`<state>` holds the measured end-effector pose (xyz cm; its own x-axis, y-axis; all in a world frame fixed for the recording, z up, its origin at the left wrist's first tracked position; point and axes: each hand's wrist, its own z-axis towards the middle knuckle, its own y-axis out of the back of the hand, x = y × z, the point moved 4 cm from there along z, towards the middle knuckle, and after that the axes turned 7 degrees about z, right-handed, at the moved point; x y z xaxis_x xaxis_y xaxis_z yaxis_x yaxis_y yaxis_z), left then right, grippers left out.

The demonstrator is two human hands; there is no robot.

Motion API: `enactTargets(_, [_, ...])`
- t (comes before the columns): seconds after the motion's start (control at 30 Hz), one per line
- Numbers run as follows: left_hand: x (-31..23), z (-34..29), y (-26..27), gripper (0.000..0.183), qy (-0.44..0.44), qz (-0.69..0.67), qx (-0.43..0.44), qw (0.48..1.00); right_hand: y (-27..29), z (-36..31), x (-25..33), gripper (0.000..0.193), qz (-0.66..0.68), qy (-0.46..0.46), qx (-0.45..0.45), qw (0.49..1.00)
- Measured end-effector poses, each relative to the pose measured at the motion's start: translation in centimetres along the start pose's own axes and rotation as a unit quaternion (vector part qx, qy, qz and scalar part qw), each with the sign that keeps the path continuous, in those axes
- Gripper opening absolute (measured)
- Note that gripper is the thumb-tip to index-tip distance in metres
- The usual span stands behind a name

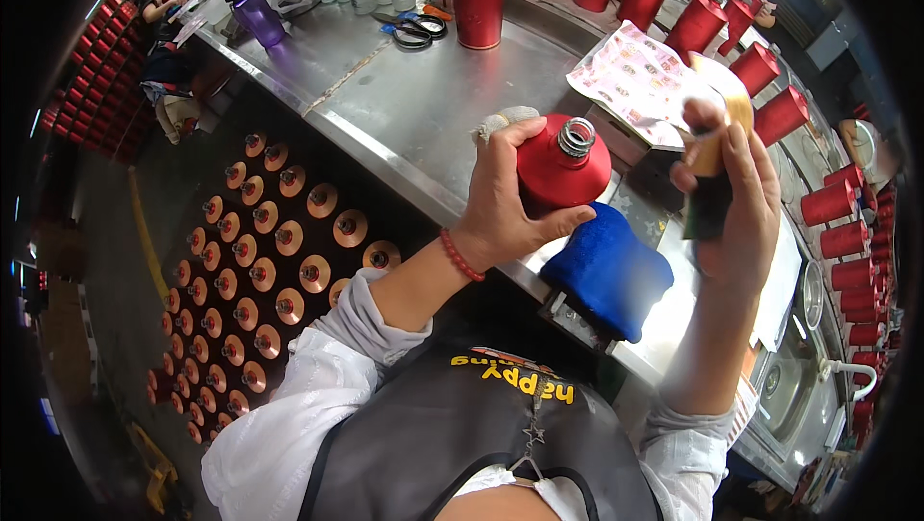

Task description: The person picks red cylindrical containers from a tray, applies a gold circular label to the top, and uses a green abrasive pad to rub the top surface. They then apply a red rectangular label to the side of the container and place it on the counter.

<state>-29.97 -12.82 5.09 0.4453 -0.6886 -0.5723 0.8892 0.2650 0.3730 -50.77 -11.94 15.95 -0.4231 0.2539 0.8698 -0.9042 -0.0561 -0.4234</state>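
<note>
My left hand point(496, 199) is wrapped round a red bottle point(568, 179) with a bare threaded glass neck, tilted so its mouth faces me. A pale wrap point(502, 122) shows at the fingers of that hand. To the right, my raised right hand point(746, 199) pinches a thin, curved gold piece point(733, 93), apart from the bottle. Something dark hangs below the gold piece; motion blurs it, so I cannot tell whether it is part of the same piece. Between my forearms, at the table edge, sits a blue cloth-covered pad point(606, 271).
A pink-printed sheet point(630, 74) lies on a box beyond my hands. Another red bottle point(478, 1), scissors point(419, 30) and a purple bottle point(255, 11) stand or lie on the metal table point(385, 127). Red bottles point(756, 69) line a curved conveyor; several gold-shouldered bottles point(289, 237) stand below left.
</note>
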Motion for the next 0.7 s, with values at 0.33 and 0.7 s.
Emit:
enactTargets(0.33, [0.4,1.0,2.1,0.062,0.097,-0.318,0.092,0.939,-3.2,-2.5,-6.4,0.029,-0.046,-0.047,0.005,0.998])
enactTargets(0.7, [1.8,0.5,2.1,0.007,0.192,-0.260,0.018,0.946,-1.8,-1.4,-8.2,0.027,-0.014,-0.083,-0.011,0.996])
